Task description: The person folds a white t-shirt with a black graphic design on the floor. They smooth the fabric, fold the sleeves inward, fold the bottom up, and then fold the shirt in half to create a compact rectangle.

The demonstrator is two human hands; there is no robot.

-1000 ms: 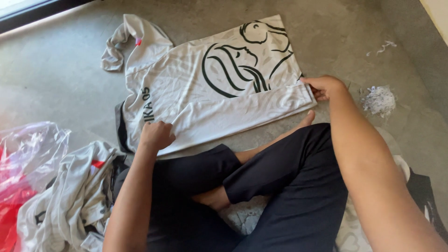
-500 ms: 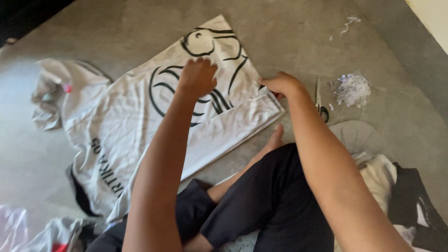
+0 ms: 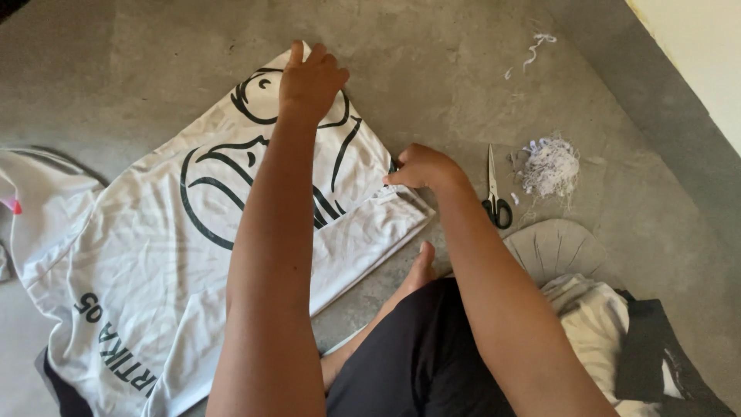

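While a white shirt (image 3: 154, 255) with a black line drawing lies spread on the grey floor (image 3: 432, 69), the left hand (image 3: 310, 77) rests on its far edge, fingers curled over the hem. The right hand (image 3: 421, 166) pinches the folded right edge of the shirt, closed on the cloth. Just right of that hand lie black-handled scissors (image 3: 494, 189), with a small heap of white thread scraps (image 3: 549, 166) beside them. Black trousers (image 3: 421, 363) cover the folded legs nearest the camera.
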